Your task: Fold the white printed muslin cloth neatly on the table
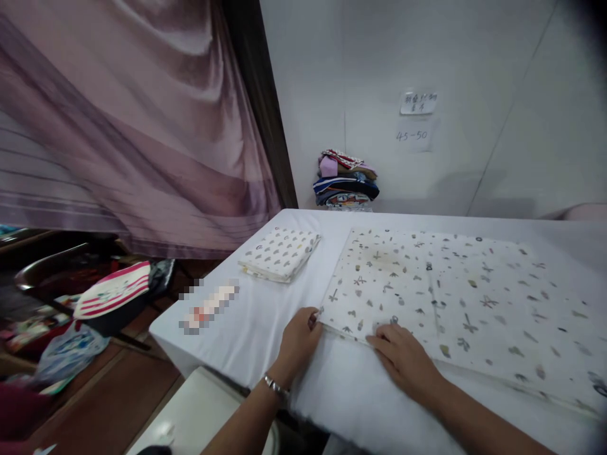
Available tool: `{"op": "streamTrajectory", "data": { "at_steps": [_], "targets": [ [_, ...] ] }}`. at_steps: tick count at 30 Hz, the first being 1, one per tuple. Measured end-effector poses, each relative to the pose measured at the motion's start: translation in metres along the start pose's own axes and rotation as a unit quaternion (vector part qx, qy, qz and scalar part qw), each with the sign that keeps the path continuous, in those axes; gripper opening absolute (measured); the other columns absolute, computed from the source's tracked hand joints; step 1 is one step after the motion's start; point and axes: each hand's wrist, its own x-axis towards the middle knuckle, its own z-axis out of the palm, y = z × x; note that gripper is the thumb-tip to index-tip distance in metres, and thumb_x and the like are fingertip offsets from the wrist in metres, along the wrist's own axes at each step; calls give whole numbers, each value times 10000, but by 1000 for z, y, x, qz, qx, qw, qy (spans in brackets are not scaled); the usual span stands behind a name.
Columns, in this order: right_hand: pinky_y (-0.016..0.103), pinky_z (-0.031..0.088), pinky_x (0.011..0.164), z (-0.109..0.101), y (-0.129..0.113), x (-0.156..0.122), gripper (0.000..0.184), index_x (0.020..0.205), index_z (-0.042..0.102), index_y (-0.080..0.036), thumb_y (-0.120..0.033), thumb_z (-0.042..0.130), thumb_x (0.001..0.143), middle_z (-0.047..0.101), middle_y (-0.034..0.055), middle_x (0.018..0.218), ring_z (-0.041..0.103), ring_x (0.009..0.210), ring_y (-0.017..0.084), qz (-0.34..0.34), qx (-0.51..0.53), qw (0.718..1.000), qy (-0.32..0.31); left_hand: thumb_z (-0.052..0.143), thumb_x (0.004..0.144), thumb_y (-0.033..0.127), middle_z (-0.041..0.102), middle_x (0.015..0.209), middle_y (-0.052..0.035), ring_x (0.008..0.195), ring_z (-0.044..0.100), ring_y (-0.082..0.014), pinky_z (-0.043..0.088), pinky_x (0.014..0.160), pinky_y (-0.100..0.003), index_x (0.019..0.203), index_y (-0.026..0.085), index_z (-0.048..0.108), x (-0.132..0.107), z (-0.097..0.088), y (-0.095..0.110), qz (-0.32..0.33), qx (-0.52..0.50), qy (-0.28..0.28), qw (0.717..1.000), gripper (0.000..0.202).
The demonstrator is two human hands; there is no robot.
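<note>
Fingers of the left hand are drawn together, thumb and forefinger pinching the near left corner of a large white rectangular cloth printed with small grey, olive and brown motifs. Fingers of the right hand are half curled, palm down, their tips resting on the same cloth's near edge a little farther right; whether the thumb grips from beneath cannot be told. Both forearms reach in from the lower edge of view, the left slanting up to the right, the right slanting up to the left. A silver metal band circles the left wrist.

The cloth lies spread flat over the right part of a table draped in white fabric. Left of it, well apart from the hands, sits a folded white cloth with grey motifs, and nearer the table's left edge a narrow pixelated item.

Beyond the table, a stack of folded multicoloured fabrics stands against a pale panelled wall. Two white paper notes are stuck there: the upper one bears handwritten characters too blurred to read, the lower one reads "45-50".

Leftward hangs a mauve-pink curtain beside a dark upright post. Below are a cream cloth with red stripes, its lettering illegible, a clear plastic bag and reddish-brown flooring.
</note>
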Motion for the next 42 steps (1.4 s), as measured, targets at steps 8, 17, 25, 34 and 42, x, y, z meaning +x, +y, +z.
{"op": "streamTrajectory", "data": {
  "at_steps": [8, 17, 25, 34, 42],
  "targets": [
    [316, 391, 717, 3, 0, 1, 278, 1086, 565, -190, -137, 369, 896, 527, 81, 933, 461, 828, 180, -3, 11, 1000, 9, 450, 740, 161, 605, 763, -5, 693, 562, -149, 421, 649, -279, 926, 193, 572, 7, -9, 1, -60, -4, -52, 997, 226],
    [337, 398, 715, 3, -4, 8, 283, 1047, 579, -206, -113, 432, 823, 545, 75, 898, 460, 807, 198, 24, 0, 1000, 5, 432, 832, 224, 561, 1214, -83, 1139, 505, -209, 421, 980, -412, 1083, 219, 577, 33, 16, 28, 218, -9, -2, 976, 290],
    [300, 455, 740, -2, 12, -1, 227, 975, 616, -197, -176, 446, 826, 617, 68, 962, 538, 827, 168, -4, 92, 996, 19, 374, 879, 322, 405, 1400, -44, 1303, 349, -248, 340, 1047, -465, 1298, 234, 481, 54, 60, 10, 274, 204, -62, 938, 441],
    [415, 381, 1007, -83, 47, -24, 349, 1238, 548, -259, -313, 416, 920, 437, 77, 1358, 407, 1238, 207, 182, 164, 969, 7, 412, 830, 399, 395, 1406, -46, 1297, 362, -251, 346, 1035, -448, 1271, 258, 516, 85, 55, 22, 196, 208, -111, 952, 475],
    [523, 284, 1040, -111, 178, -72, 527, 1364, 412, -182, -451, 415, 911, 295, 137, 1430, 233, 1328, 293, 337, -160, 928, -18, 390, 841, 431, 343, 1437, -77, 1346, 259, -261, 243, 1069, -492, 1339, 220, 427, 110, 64, 27, 202, 243, -96, 944, 542]
  ]
}}
